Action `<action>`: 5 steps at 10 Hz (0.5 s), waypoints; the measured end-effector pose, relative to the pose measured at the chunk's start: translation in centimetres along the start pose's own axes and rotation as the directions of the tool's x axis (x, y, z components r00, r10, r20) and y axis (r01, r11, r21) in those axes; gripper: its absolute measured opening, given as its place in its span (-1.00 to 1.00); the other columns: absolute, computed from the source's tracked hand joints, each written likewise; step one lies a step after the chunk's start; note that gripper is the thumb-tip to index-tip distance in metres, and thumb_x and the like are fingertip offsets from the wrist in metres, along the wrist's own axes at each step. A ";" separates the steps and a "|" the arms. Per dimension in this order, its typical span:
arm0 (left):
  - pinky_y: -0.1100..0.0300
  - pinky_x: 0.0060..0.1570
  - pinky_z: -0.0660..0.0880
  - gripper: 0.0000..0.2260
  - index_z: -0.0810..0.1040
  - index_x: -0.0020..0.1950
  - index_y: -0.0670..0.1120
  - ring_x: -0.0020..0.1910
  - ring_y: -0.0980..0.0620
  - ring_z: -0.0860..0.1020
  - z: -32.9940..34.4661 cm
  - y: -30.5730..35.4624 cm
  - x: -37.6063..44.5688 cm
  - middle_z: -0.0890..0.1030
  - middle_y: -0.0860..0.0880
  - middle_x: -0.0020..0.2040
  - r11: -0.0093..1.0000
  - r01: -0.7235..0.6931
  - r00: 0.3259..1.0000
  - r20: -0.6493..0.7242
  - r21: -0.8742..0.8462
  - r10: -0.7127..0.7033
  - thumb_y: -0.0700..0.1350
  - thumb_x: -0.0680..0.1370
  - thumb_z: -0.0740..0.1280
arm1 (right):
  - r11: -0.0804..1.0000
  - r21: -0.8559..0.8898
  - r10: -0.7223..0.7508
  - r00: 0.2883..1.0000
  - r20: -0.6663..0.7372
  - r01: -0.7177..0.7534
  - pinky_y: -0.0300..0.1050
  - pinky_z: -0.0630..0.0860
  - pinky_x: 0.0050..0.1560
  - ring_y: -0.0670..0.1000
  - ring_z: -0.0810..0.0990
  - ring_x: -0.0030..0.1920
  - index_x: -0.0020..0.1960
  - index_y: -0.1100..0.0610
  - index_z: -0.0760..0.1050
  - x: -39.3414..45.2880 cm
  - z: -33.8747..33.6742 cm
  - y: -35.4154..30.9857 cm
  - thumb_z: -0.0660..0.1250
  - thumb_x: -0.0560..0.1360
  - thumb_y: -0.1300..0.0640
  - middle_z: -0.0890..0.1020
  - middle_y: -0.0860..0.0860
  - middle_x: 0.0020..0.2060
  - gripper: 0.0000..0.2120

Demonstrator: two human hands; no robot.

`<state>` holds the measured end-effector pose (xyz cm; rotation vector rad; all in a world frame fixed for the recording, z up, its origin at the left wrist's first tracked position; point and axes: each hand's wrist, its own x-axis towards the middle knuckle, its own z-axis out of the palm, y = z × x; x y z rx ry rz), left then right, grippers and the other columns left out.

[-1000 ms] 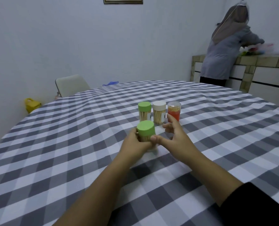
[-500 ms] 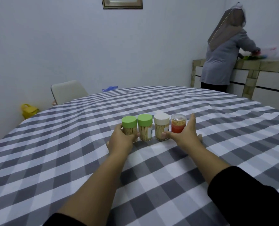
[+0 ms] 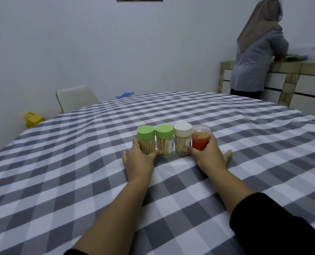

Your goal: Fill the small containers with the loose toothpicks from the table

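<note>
Four small toothpick containers stand upright in a tight row on the checked tablecloth (image 3: 79,172). From the left: a green-lidded one (image 3: 146,138), a second green-lidded one (image 3: 164,139), a white-lidded one (image 3: 182,138) and a red one with a clear lid (image 3: 200,138). All are capped and show toothpicks inside. My left hand (image 3: 139,159) grips the leftmost green-lidded container, thumb reaching toward the second. My right hand (image 3: 208,155) grips the red container from the right, thumb at the base of the white-lidded one. No loose toothpicks are visible.
A grey and white checked cloth covers the round table. A beige chair (image 3: 75,98) stands at the far left edge, with a yellow object (image 3: 32,119) on the floor beside it. A person (image 3: 256,52) stands at a counter (image 3: 291,69) at the back right.
One second ago I held a green-lidded container nearer to me. It now stands at the left end of the row, and both hands close in on the row's ends.
</note>
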<state>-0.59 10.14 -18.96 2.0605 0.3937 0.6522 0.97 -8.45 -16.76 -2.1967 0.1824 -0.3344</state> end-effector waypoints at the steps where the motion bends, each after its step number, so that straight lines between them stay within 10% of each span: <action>1: -0.16 0.29 0.37 -0.21 0.33 0.42 -0.05 0.37 -0.22 0.32 0.1 0.3 -0.1 0.56 -0.01 0.24 0.999 0.017 1.000 -0.008 0.036 -0.017 0.21 0.29 0.51 | 1.000 -0.003 0.012 1.000 -0.003 -0.012 0.16 -0.37 0.40 0.02 0.36 0.38 0.39 -0.04 0.21 -0.1 0.2 -0.1 0.44 0.29 -0.29 0.51 -0.05 0.26 -0.21; 3: -0.15 0.29 0.37 -0.21 0.33 0.39 -0.09 0.34 -0.22 0.36 0.4 0.0 0.0 0.59 -0.04 0.20 0.999 0.020 1.000 -0.017 0.034 -0.020 0.21 0.29 0.52 | 0.999 -0.044 0.022 1.000 -0.011 -0.022 0.19 -0.34 0.41 0.04 0.33 0.41 0.43 -0.01 0.17 0.1 0.5 0.0 0.42 0.28 -0.32 0.48 -0.03 0.30 -0.13; 5: -0.22 0.42 0.17 0.10 -0.12 0.56 0.01 0.51 -0.20 0.06 -2.0 0.7 -0.9 0.20 -0.09 0.52 0.994 0.086 0.993 0.075 0.062 -0.090 0.20 0.26 0.53 | 0.995 -0.091 0.036 0.997 0.067 -0.030 0.15 -0.08 0.47 0.13 0.08 0.50 0.54 0.11 -0.10 -0.9 -1.4 0.5 0.47 0.25 -0.28 0.19 0.11 0.50 0.13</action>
